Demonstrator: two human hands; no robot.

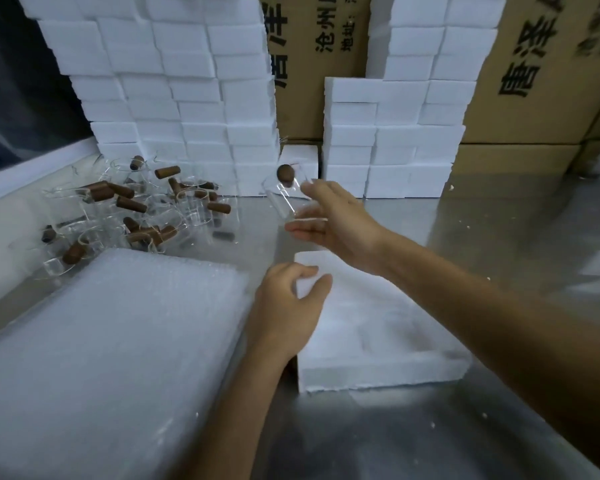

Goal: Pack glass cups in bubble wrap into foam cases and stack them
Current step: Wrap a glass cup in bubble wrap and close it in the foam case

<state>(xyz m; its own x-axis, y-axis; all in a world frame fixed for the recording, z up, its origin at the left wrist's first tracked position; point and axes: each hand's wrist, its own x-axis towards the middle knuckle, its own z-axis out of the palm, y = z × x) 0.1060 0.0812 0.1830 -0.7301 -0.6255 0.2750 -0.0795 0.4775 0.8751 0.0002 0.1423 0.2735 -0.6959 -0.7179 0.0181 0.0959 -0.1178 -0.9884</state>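
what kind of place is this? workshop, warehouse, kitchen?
Most likely a packing station in a warehouse or small factory. Stacks of white foam cases stand against printed cardboard boxes, a pile of glass cups with brown handles lies on a metal table, and a stack of bubble wrap sits ready.

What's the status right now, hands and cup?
Right hand holds a glass cup in the air. Left hand grips the foam case corner. Cup not wrapped yet; bubble wrap lies beside. Nothing in the way.
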